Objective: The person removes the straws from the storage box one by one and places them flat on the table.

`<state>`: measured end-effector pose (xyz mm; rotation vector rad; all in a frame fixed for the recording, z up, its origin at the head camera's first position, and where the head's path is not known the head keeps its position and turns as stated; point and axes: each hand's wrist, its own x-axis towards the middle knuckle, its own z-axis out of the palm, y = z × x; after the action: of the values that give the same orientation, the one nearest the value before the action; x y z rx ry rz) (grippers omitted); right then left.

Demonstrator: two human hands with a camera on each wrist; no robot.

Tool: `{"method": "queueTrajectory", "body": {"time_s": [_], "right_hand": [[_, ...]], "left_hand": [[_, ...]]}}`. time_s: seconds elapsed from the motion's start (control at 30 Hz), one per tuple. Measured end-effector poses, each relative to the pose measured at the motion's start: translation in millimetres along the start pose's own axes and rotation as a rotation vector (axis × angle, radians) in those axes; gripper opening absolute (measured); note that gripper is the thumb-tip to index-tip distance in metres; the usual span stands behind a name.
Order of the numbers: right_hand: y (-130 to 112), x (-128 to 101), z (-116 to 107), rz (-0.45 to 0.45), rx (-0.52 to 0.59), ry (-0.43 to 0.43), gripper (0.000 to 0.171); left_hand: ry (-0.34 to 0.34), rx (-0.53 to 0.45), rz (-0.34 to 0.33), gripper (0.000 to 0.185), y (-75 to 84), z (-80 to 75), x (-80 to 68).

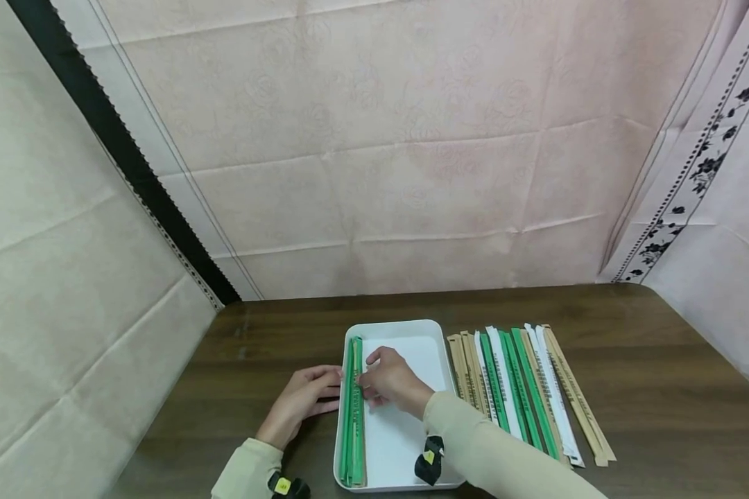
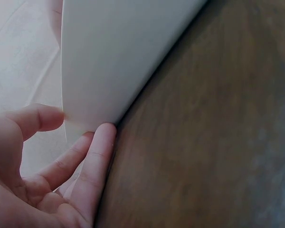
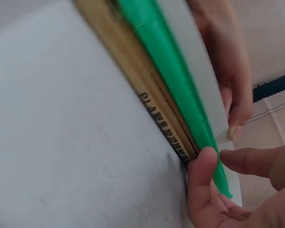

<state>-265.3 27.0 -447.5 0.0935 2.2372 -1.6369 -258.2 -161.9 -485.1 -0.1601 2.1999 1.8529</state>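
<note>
A dark brown tabletop (image 1: 630, 360) sits by pink cloth walls. The right hand (image 1: 392, 381) pinches green chopstick packets (image 1: 353, 409) in the white tray (image 1: 412, 331). The left hand (image 1: 302, 398) rests flat against the tray's outer wall, fingers straight. More packets (image 1: 524, 388) lie beyond the tray.

Green-sleeved chopsticks (image 1: 352, 409) lie lengthwise along the white tray's (image 1: 412, 333) left wall

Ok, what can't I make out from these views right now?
- Head view: print on the packets beside the tray is too small to read.
- Head view: right hand covers part of the green stack, so its count is unclear.
- Left wrist view: tray wall hides the contents; left hand is cut off by the edge.
- Right wrist view: brown packet's print is partly blurred.
</note>
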Motion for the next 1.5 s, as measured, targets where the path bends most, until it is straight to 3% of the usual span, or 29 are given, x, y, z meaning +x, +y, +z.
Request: {"method": "queueTrajectory", "body": {"time_s": [0.2, 0.4, 0.67, 0.93, 1.23, 1.5], "right_hand": [[4, 0, -5, -0.027, 0.028, -0.002, 0.034], [0, -2, -23, -0.054, 0.146, -0.042, 0.039], [-8, -13, -63, -0.101, 0.216, 0.019, 0.043], [13, -23, -110, -0.176, 0.268, 0.089, 0.037], [47, -29, -150, -0.187, 0.242, 0.201, 0.037], [61, -25, -154, -0.175, 0.079, 0.245, 0.030]], "left_hand": [[-0.004, -0.008, -0.002, 0.046, 0.0, 4.0, 2.2], [0.015, -0.004, -0.006, 0.046, 0.4, 4.0, 1.6], [0.037, 0.002, -0.013, 0.046, 0.2, 2.1, 2.9], [0.052, 0.025, -0.014, 0.049, -1.5, 1.1, 4.3], [0.047, 0.013, -0.005, 0.048, -3.8, 1.9, 2.6], [0.048, 0.010, 0.008, 0.047, -1.8, 3.1, 1.8]]}}
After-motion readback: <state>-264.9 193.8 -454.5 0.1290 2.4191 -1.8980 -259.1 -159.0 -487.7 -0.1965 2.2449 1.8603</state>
